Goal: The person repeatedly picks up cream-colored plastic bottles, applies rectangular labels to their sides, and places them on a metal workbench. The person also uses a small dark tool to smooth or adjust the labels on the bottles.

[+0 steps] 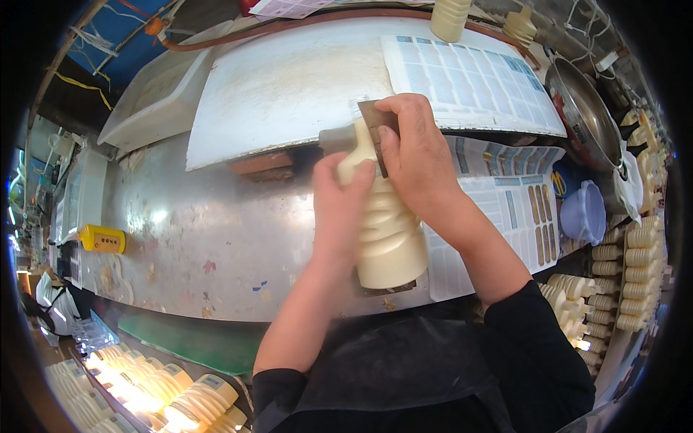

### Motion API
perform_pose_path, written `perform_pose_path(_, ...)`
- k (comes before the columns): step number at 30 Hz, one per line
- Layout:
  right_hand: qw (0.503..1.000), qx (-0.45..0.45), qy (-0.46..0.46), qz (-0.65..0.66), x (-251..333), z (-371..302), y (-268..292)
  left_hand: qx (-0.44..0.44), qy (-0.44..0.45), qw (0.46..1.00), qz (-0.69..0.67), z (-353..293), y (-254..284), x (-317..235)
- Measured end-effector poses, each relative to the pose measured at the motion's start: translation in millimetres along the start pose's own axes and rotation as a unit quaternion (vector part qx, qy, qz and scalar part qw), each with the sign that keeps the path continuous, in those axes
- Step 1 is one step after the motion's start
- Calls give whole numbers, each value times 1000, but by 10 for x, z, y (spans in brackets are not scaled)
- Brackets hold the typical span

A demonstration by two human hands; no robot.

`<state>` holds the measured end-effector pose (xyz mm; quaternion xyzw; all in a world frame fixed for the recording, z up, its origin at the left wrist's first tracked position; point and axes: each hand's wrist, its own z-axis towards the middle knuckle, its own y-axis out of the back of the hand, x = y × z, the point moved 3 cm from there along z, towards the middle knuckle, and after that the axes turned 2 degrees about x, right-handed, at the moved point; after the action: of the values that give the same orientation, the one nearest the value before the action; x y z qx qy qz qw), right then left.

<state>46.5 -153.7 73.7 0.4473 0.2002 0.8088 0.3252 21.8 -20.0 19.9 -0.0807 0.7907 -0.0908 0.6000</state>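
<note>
A cream-coloured bottle with a wavy, ridged body and a narrow neck stands slightly tilted in front of me, over the metal tabletop. My left hand is closed round its shoulder, thumb lying on the near side. Between the thumb and fingers of my right hand is a thin, flat brown rectangular piece, held upright along the right side of the neck. Its lower end reaches the bottle's shoulder; whether it touches the neck itself I cannot tell. A blurred greyish flat shape shows left of the neck.
A white board rests on bricks beyond my hands. Printed label sheets lie to the right, near a lavender bucket and metal pan. A yellow container lies left. Similar bottles crowd the lower left.
</note>
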Motion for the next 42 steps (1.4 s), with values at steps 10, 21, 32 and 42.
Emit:
perform_pose_path(10,994,-66,-6,83,-593,-169,-37,-7,3,998,-60,-5,72,56)
perform_pose_path(21,987,-81,-45,133,-554,-181,64,32,1,992,126,-289,188,268)
perform_pose_path(32,996,10,-72,46,129,31,-66,32,-32,970,238,-358,13,86)
perform_pose_path(42,939,140,84,-302,550,118,-507,13,-67,956,284,-326,41,169)
